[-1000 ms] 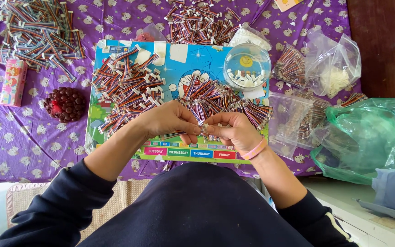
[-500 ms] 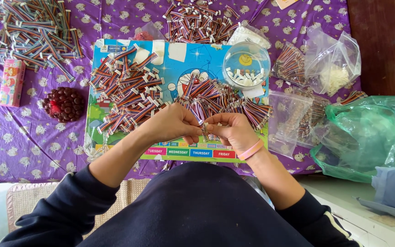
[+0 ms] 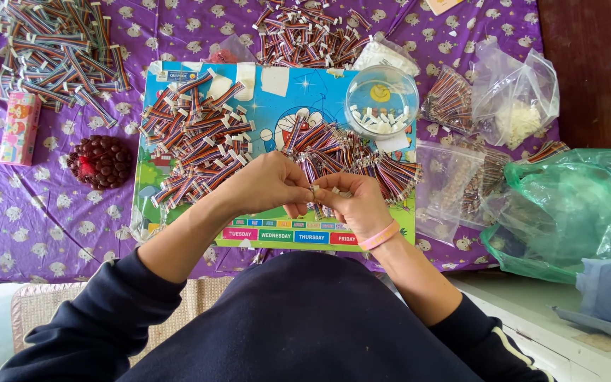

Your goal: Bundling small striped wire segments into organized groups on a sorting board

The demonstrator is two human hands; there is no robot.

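- A purple cloth (image 3: 37, 226) dotted with small white animals is covering the worktop.
- Rainbow-striped ribbon cables (image 3: 199, 141) are lying at 11 o'clock.
- A blue cartoon board (image 3: 319, 92) is showing green grass.
- A green bag (image 3: 574, 205) is sitting at 3 o'clock.
- A pink box (image 3: 19, 127) is lying at 9 o'clock.

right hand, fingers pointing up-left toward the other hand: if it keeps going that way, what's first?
The left hand: the right hand already meets its fingertips around a small wire piece. Past that, probably the pile of striped cables on the cartoon board; depth unclear.
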